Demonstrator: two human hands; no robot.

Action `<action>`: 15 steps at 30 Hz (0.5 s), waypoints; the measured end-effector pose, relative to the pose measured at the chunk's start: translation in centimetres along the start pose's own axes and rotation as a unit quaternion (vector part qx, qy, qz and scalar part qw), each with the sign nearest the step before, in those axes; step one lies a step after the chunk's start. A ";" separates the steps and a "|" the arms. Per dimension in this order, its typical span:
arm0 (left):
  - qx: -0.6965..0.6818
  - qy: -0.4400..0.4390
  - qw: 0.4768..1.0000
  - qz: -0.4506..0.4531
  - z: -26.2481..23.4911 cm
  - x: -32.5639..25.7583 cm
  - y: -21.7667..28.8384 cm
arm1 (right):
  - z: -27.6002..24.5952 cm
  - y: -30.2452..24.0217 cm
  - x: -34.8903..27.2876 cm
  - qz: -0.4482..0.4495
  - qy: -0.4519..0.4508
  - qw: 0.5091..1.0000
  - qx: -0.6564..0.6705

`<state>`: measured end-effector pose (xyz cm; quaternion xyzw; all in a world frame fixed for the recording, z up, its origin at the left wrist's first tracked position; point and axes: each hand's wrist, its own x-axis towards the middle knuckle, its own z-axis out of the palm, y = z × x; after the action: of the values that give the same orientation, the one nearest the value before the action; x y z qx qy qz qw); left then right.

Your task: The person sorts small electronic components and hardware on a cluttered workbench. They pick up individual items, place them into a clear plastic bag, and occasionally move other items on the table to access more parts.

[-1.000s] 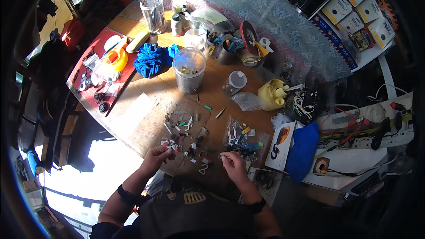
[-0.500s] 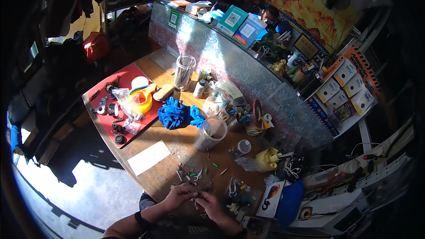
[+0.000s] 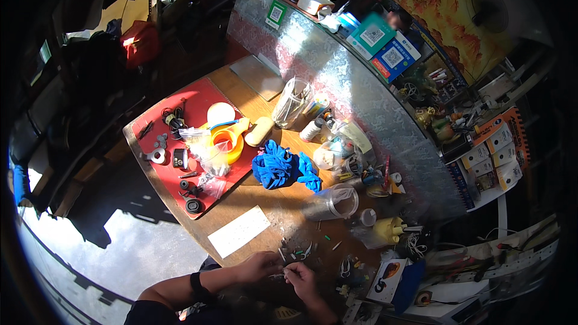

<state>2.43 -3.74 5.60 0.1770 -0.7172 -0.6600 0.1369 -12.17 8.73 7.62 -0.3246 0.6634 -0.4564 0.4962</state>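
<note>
My left hand (image 3: 260, 266) and my right hand (image 3: 301, 280) are close together over the near edge of the wooden table. The right thumb and fingers are pinched on something too small to make out. The left fingers are curled beside them, and what they hold, if anything, is hidden. Just beyond lies a scatter of small parts (image 3: 296, 251), some white and some green. To the left of these is a white sheet of paper (image 3: 239, 232). A clear plastic tub (image 3: 328, 203) and a bunched blue cloth (image 3: 274, 165) are farther up the table.
A red mat (image 3: 165, 171) carries a yellow tape ring (image 3: 233, 151), plastic bags and black parts. Behind stand a clear jar of tools (image 3: 292, 103) and small bottles. A patterned partition (image 3: 337, 66) bounds the far side. At right are a cream-coloured object (image 3: 388, 229) and a white box (image 3: 385, 281).
The view has turned, so the table appears farther right. My hands have drawn slightly apart, and relative to the table they are farther left.
</note>
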 end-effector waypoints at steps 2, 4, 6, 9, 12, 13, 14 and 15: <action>-0.002 -0.015 1.000 -0.006 -1.6 -0.4 -0.2 | 1.0 -0.5 0.6 0.009 0.007 1.000 0.013; 0.001 -0.021 1.000 -0.011 -2.7 -0.8 -0.1 | 1.7 -0.9 1.0 0.011 0.010 1.000 0.013; -0.005 -0.030 0.999 -0.027 -3.8 -0.9 0.2 | 2.4 -1.3 1.4 0.016 0.008 1.000 0.014; -0.033 -0.046 0.998 -0.037 -4.7 -0.6 0.7 | 2.8 -1.9 1.7 0.017 0.003 1.000 0.015; -0.059 -0.074 0.995 -0.033 -5.0 0.0 1.2 | 2.6 -2.3 1.6 0.019 0.010 1.000 0.014; -0.051 -0.081 0.995 -0.025 -5.1 0.2 1.3 | 2.7 -2.4 1.6 0.025 0.015 0.999 0.013; -0.059 -0.086 0.995 -0.008 -5.2 0.5 1.4 | 2.7 -2.4 1.6 0.035 0.018 0.999 0.022; -0.055 -0.089 0.994 0.013 -5.2 0.7 1.4 | 2.7 -2.4 1.5 0.031 0.025 0.999 0.021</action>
<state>3.91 -8.68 7.50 0.1007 -0.6916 -0.7094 0.0909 -10.07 5.69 9.05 -0.2820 0.6751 -0.4630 0.5003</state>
